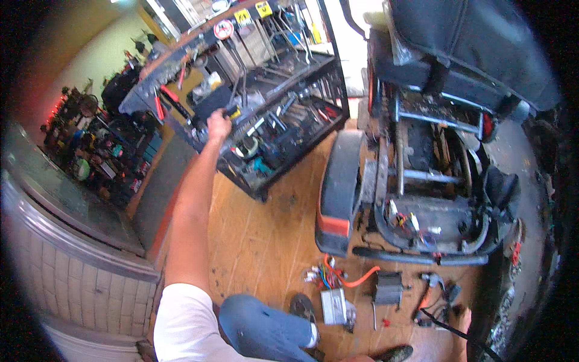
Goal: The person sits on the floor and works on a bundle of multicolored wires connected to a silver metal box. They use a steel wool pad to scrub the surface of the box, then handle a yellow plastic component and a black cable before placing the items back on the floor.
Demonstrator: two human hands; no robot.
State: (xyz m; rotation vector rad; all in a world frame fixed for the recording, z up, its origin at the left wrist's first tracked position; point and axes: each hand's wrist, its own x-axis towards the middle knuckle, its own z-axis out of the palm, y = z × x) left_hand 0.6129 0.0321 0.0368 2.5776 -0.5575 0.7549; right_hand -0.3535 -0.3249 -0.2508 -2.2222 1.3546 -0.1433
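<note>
My left arm stretches forward to a dark metal tool cart [289, 175]. There my left hand [219, 125] is closed at the edge of its upper shelf, beside a small black-and-yellow tool [234, 113]; what the fingers hold is too small to make out. Red-handled pliers [159, 107] lie left of that hand, and several wrenches and loose tools fill the lower tray. Only part of my right hand [463, 320] shows at the lower right, low over the floor next to a black cord [449, 327] and an orange-and-black tool [427, 297]; its fingers cannot be made out.
A stripped vehicle frame [401, 145] with a raised black seat [476, 42] and dark fender [344, 175] stands at right. A silver box [333, 306] with coloured wires, a finned black box [388, 288] and a screwdriver [374, 317] lie on the wood-look floor.
</note>
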